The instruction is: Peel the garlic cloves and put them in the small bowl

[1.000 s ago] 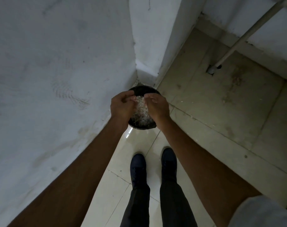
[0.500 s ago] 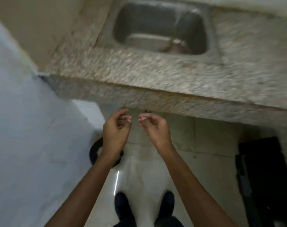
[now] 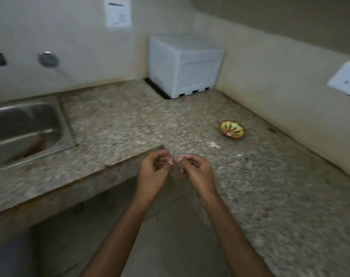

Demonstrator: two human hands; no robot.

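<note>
No legible text; print on the white wall notice [image 3: 118,14] too blurred for reading.

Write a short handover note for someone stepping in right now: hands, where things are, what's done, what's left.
Left hand and right hand: fingers curled, tips nearly meeting over the counter edge; too blurred to tell if they pinch anything.
Small bowl: on the counter, ahead and right of the hands, contents unclear.
White scraps lie between bowl and hands.
Done: cannot tell. Left: no garlic in view; probably locate cloves, peel, fill bowl.
</note>
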